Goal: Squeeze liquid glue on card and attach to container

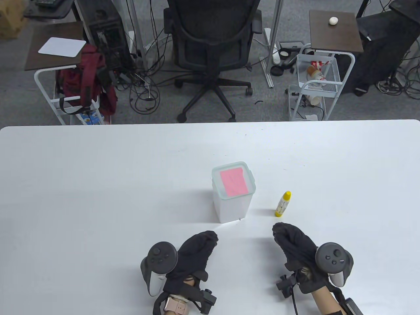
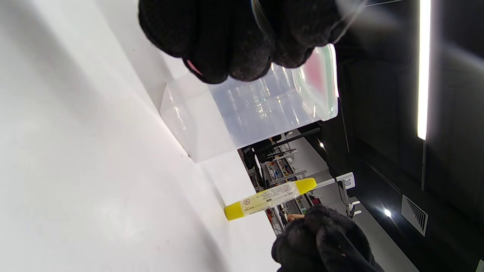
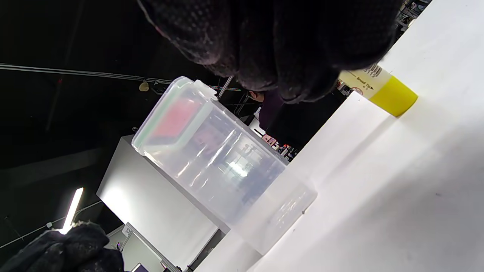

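A clear plastic container (image 1: 233,197) stands upright mid-table with a pale green-rimmed lid, and a pink card (image 1: 233,181) lies flat on the lid. A yellow glue bottle (image 1: 282,204) stands upright just right of it. My left hand (image 1: 197,251) rests on the table in front of the container, fingers curled, holding nothing. My right hand (image 1: 290,241) rests on the table just in front of the glue bottle, apart from it, holding nothing. The container (image 2: 242,113) and bottle (image 2: 270,198) show in the left wrist view, and the container (image 3: 211,158) and bottle (image 3: 389,94) in the right wrist view.
The white table (image 1: 98,197) is bare around the objects. Beyond its far edge are an office chair (image 1: 211,49), two small side carts and cables on the floor.
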The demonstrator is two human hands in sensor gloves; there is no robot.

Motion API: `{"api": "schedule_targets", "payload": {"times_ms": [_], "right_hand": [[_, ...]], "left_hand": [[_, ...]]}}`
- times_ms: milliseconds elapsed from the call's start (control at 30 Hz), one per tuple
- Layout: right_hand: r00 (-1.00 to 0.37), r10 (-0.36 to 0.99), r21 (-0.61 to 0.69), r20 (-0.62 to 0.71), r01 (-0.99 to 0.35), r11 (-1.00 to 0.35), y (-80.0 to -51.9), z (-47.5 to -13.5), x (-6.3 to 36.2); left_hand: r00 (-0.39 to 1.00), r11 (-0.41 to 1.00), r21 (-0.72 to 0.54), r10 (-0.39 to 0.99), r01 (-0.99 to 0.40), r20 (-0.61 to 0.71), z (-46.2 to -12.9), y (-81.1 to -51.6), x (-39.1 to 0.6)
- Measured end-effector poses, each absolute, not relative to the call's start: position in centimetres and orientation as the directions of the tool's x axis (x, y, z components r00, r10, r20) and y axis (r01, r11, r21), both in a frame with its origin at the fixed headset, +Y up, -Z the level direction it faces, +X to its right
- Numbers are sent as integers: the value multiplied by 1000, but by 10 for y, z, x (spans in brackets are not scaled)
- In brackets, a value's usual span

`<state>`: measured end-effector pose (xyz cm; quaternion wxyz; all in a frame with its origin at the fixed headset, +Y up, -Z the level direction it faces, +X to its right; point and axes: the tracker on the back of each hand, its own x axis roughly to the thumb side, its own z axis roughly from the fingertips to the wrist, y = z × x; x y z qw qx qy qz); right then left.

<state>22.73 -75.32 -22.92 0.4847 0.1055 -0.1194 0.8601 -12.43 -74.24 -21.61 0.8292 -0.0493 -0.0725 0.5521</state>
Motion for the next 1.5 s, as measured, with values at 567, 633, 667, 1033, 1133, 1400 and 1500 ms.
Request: {"api": "schedule_targets", "payload": {"times_ms": [567,633,667,1033,1133,1400,1500], "right_hand": [[-554,755,-248,352,-833,-495,-726,-231,248],[-567,741,-275,359,-823,-497,-721,-232,252],[-576,733,-289,362,-817,-499,-719,-233,253],[-767,583,-484,268,-631,-607,-694,-249,276],[-840,513,-439,176,-533,-723,-704,-259,281],[-968,251,-128,11,-250,-960,-748,-273,285],[-972,232,-84,32,-233,-969,-752,-273,282]], "left_hand": [[453,457,-53,888,-888,73,-229,-721,-139],[452,456,-28,888,-890,81,-233,-715,-141],[447,450,-12,890,-893,86,-235,-710,-142],[544,530,142,835,-836,80,-255,-696,-138],[644,634,132,763,-762,58,-256,-706,-138],[947,948,54,315,-313,-54,-253,-723,-140],[953,954,5,299,-299,-50,-253,-729,-139]]}}
